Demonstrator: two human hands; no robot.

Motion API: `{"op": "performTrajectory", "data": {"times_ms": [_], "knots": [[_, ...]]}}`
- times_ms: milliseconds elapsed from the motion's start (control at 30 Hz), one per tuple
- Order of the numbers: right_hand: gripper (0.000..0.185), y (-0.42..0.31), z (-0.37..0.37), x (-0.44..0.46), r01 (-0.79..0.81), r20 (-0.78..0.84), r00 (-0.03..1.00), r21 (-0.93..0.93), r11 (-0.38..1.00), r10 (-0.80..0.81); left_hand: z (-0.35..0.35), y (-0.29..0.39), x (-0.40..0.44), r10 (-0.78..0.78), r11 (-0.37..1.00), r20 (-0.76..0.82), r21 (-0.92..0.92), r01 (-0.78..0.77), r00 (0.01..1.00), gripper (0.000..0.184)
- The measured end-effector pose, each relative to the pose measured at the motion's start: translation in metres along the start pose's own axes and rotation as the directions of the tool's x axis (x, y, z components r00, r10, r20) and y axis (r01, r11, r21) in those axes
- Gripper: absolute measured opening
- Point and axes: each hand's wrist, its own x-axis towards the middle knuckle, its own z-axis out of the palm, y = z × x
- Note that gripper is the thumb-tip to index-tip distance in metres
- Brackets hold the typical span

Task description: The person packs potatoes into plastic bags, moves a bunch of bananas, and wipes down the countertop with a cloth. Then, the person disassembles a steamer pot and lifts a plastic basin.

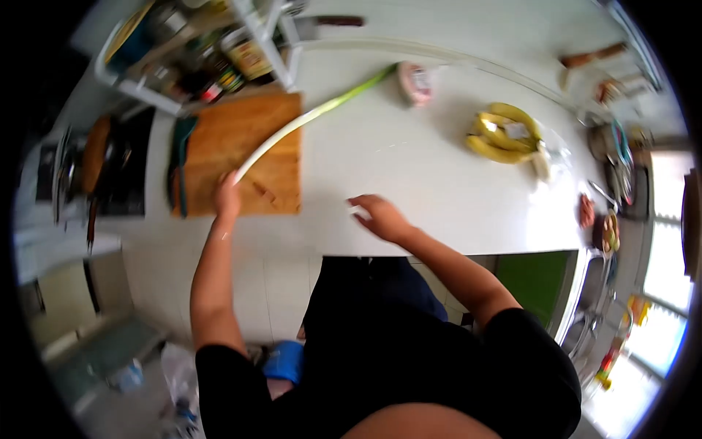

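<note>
My left hand (pixel 227 196) is closed around the white root end of a long scallion (pixel 292 126), over the lower part of a wooden cutting board (pixel 219 135). The stalk slants up and right across the board, its green tip reaching a pink package (pixel 415 83). A few small brownish scraps (pixel 263 192) lie on the board beside this hand. Over the counter's near edge, my right hand (pixel 382 219) has its thumb and fingers drawn together at a small whitish piece (pixel 353 209), too small to identify. A dark green strip-like object (pixel 180 164) lies along the board's left side.
Bananas (pixel 504 132) rest on the white counter (pixel 409 172) at right. A rack (pixel 281 55) of bottles and jars stands behind the board. At far left is a stove with a pan (pixel 95 157); a sink (pixel 594 285) is at far right. A knife (pixel 336 21) is near the wall.
</note>
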Motion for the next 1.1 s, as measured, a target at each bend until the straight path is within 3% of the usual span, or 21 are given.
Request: {"op": "performTrajectory", "data": {"times_ms": [67, 133, 200, 267, 333, 367, 400, 433, 467, 533, 600, 667, 733, 767, 800, 867, 933, 967, 1067, 1100], "knots": [[0.029, -0.004, 0.000, 0.013, 0.025, 0.020, 0.999, -0.024, 0.999, -0.025, -0.001, -0.014, 0.009, 0.083, 0.996, 0.001, -0.046, -0.083, 0.997, 0.033], [0.029, -0.001, -0.007, 0.011, -0.062, -0.043, 0.997, -0.053, 0.997, 0.060, -0.006, -0.024, 0.011, 0.137, 0.980, -0.043, -0.137, -0.141, 0.990, 0.032], [0.030, 0.003, -0.017, 0.003, -0.112, -0.072, 0.992, -0.082, 0.990, 0.106, -0.009, -0.041, 0.004, 0.103, 0.976, 0.000, -0.195, -0.101, 0.995, 0.032], [0.029, 0.018, -0.028, -0.019, -0.271, -0.138, 0.955, -0.061, 0.961, 0.261, -0.003, -0.068, -0.004, 0.051, 0.971, 0.025, -0.236, -0.043, 0.998, 0.032], [0.031, 0.038, -0.038, -0.048, -0.387, -0.214, 0.907, -0.078, 0.919, 0.363, -0.005, -0.078, -0.009, -0.087, 0.932, 0.074, -0.346, 0.107, 0.993, 0.035], [0.033, 0.045, -0.045, -0.062, -0.433, -0.310, 0.865, -0.065, 0.899, 0.394, -0.005, -0.088, -0.011, -0.036, 0.970, 0.065, -0.237, 0.051, 0.997, 0.037], [0.035, 0.052, -0.054, -0.075, -0.472, -0.398, 0.817, -0.050, 0.880, 0.416, -0.003, -0.096, -0.009, 0.011, 0.992, 0.054, -0.123, -0.004, 0.998, 0.040], [0.039, 0.061, -0.065, -0.086, -0.538, -0.493, 0.722, 0.042, 0.842, 0.486, -0.008, -0.090, -0.005, 0.037, 0.990, 0.055, -0.135, -0.029, 0.998, 0.040], [0.043, 0.073, -0.081, -0.096, -0.584, -0.570, 0.612, 0.140, 0.799, 0.547, -0.021, -0.073, -0.004, -0.023, 0.994, 0.124, -0.105, 0.036, 0.992, 0.045], [0.054, 0.108, -0.117, -0.119, -0.528, -0.645, 0.390, 0.427, 0.734, 0.657, -0.035, -0.045, -0.001, -0.068, 0.994, 0.190, -0.071, 0.083, 0.979, 0.049], [0.070, 0.143, -0.157, -0.134, -0.304, -0.690, 0.187, 0.636, 0.709, 0.699, -0.039, -0.026, 0.000, -0.085, 0.990, 0.040, 0.115, 0.080, 0.996, 0.059], [0.085, 0.155, -0.204, -0.131, -0.379, -0.698, 0.052, 0.648, 0.661, 0.714, -0.041, -0.002, 0.005, -0.085, 0.991, 0.010, 0.102, 0.083, 0.996, 0.063], [0.089, 0.174, -0.243, -0.118, -0.365, -0.687, 0.069, 0.657, 0.659, 0.723, -0.041, 0.045, 0.008, 0.015, 0.986, -0.064, -0.163, -0.026, 0.998, 0.062], [0.093, 0.184, -0.256, -0.108, -0.359, -0.675, 0.088, 0.664, 0.656, 0.732, -0.037, 0.074, 0.008, 0.016, 0.982, -0.060, -0.185, -0.027, 0.998, 0.061], [0.093, 0.198, -0.265, -0.101, -0.140, -0.639, 0.237, 0.722, 0.677, 0.731, -0.035, 0.115, 0.005, 0.058, 0.987, -0.082, -0.146, -0.070, 0.995, 0.060], [0.094, 0.213, -0.274, -0.087, -0.076, -0.674, 0.263, 0.699, 0.711, 0.690, -0.025, 0.186, -0.003, 0.075, 0.970, -0.070, -0.228, -0.089, 0.995, 0.057], [0.093, 0.242, -0.274, -0.080, -0.162, -0.773, 0.211, 0.575, 0.802, 0.598, -0.002, 0.238, -0.017, 0.058, 0.930, -0.020, -0.363, -0.062, 0.998, 0.055], [0.089, 0.246, -0.276, -0.087, -0.284, -0.700, 0.195, 0.630, 0.723, 0.687, 0.024, 0.253, -0.026, -0.014, 0.836, -0.006, -0.548, 0.008, 1.000, 0.050], [0.079, 0.224, -0.289, -0.106, -0.355, -0.564, 0.222, 0.713, 0.605, 0.795, 0.042, 0.350, -0.036, 0.067, 0.795, 0.105, -0.607, 0.011, 0.992, 0.046], [0.074, 0.219, -0.290, -0.114, -0.289, -0.526, 0.249, 0.761, 0.581, 0.813, 0.044, 0.384, -0.037, 0.082, 0.763, 0.161, -0.645, 0.041, 0.984, 0.045]]}}
